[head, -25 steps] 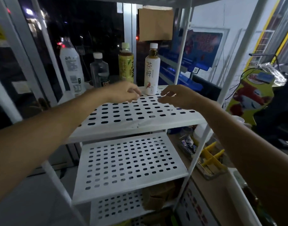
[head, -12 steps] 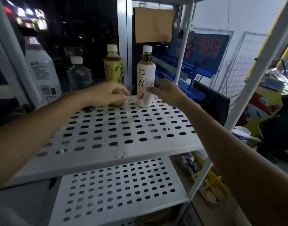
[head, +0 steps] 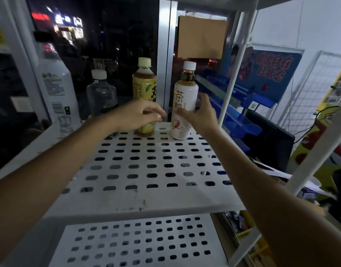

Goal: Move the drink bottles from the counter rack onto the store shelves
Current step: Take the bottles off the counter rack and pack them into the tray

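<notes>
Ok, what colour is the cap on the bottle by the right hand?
White cap on the tea bottle; head view.

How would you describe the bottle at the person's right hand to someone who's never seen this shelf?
On the white perforated shelf, bottles stand along the back. It is the rightmost, the white bottle: white cap, brown drink showing at its neck, a red bird near its base, unlike the yellow-labelled bottle beside it.

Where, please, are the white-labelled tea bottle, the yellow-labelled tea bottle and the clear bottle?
white-labelled tea bottle (head: 186, 93): head view, on its upper label.
yellow-labelled tea bottle (head: 143, 87): head view, on its label.
clear bottle (head: 101, 95): head view, on its body.
</notes>
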{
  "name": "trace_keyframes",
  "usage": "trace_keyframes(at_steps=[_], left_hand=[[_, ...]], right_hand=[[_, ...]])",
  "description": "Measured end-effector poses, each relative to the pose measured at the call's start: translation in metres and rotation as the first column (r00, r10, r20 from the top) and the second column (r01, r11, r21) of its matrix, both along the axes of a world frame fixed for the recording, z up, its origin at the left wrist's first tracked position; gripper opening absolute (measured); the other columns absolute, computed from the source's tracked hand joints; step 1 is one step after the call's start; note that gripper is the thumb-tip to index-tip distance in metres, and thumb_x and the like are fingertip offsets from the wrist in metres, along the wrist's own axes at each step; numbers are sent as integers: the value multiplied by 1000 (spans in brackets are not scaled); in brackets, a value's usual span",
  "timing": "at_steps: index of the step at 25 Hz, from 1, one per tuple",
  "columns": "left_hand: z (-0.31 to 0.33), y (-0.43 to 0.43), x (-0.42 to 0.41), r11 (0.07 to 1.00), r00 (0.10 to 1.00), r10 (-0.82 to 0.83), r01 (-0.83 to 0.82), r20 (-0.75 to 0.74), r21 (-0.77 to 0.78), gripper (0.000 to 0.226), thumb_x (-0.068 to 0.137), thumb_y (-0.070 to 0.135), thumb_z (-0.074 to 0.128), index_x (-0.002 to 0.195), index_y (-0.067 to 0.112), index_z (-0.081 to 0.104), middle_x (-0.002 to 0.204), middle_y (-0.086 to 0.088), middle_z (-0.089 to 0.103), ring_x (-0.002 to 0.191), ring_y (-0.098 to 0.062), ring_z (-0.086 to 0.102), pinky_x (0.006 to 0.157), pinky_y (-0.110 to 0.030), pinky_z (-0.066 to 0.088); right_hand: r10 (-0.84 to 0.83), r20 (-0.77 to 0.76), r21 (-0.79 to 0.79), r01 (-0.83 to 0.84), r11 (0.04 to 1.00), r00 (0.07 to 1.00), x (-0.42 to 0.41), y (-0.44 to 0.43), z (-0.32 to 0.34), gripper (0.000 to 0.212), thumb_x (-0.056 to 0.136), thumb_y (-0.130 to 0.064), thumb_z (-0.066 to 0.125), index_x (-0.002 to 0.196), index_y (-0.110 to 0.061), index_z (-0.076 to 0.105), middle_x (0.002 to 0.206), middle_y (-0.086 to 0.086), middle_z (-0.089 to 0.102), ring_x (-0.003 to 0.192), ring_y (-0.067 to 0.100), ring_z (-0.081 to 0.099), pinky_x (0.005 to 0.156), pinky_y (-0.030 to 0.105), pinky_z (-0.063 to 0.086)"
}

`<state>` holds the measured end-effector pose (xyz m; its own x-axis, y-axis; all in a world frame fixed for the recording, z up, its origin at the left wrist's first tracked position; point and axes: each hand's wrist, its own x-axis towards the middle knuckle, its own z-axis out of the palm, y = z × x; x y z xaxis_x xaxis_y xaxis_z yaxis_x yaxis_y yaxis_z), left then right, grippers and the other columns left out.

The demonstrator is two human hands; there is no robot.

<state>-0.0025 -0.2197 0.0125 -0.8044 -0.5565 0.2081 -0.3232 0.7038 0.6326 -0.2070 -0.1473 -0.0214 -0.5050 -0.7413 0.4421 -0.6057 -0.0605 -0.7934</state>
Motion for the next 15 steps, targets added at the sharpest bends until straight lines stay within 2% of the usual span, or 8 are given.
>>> trace_keyframes(at_steps=[2, 4, 6, 8, 11, 15], left_hand=[[-5, 0, 1, 1000, 1000, 5, -5, -10, 11, 19, 97, 24, 54, 109, 34, 65, 105, 18, 67, 105, 3, 60, 92, -22, 45], [-8, -2, 2, 999, 1000, 9, -9, 2, 32, 19, 97, 24, 54, 108, 35, 65, 103, 19, 68, 102, 7, 61, 89, -19, 45], [-10, -2, 1, 999, 1000, 22, -22, 3, 42, 19, 97, 26, 54, 109, 34, 67, 101, 21, 68, 99, 12, 59, 84, -14, 43], [-13, 1, -1, 998, 999, 40, -39, -9, 54, 19, 98, 30, 52, 111, 32, 66, 100, 22, 68, 98, 11, 59, 79, -12, 43], [-15, 12, -6, 992, 998, 32, -26, -48, 121, 20, 101, 35, 43, 112, 31, 60, 103, 13, 67, 95, -1, 64, 75, -18, 50], [-22, 26, -4, 996, 997, 22, -16, -70, 86, 23, 97, 44, 47, 116, 34, 55, 108, 14, 62, 96, 1, 61, 71, -18, 47]], right_hand=[[-21, -14, -21, 21, 1000, 1000, 5, -5, -4, 62, 76, -41, 80, 124, -15, 50, 111, -4, 61, 95, 11, 61, 80, 31, 56], [-15, -8, -14, 15, 1000, 1000, 5, -5, -1, 56, 76, -40, 81, 119, -16, 53, 107, -5, 61, 95, 13, 62, 77, 28, 54], [24, 49, -17, -24, 1000, 998, 2, 1, 4, 54, 76, -37, 82, 118, -15, 56, 107, -4, 63, 95, 14, 63, 74, 23, 52], [80, 112, -20, -79, 997, 991, 1, 9, 7, 51, 77, -32, 82, 118, -15, 56, 110, 0, 66, 97, 17, 65, 78, 28, 56], [174, 291, -61, -163, 985, 941, 6, 23, 6, 55, 78, -24, 81, 121, -17, 48, 117, 5, 65, 102, 20, 67, 85, 40, 59], [190, 412, -86, -170, 982, 891, 21, 45, 7, 57, 79, -23, 80, 126, -14, 46, 115, 6, 66, 99, 20, 69, 82, 41, 60]])
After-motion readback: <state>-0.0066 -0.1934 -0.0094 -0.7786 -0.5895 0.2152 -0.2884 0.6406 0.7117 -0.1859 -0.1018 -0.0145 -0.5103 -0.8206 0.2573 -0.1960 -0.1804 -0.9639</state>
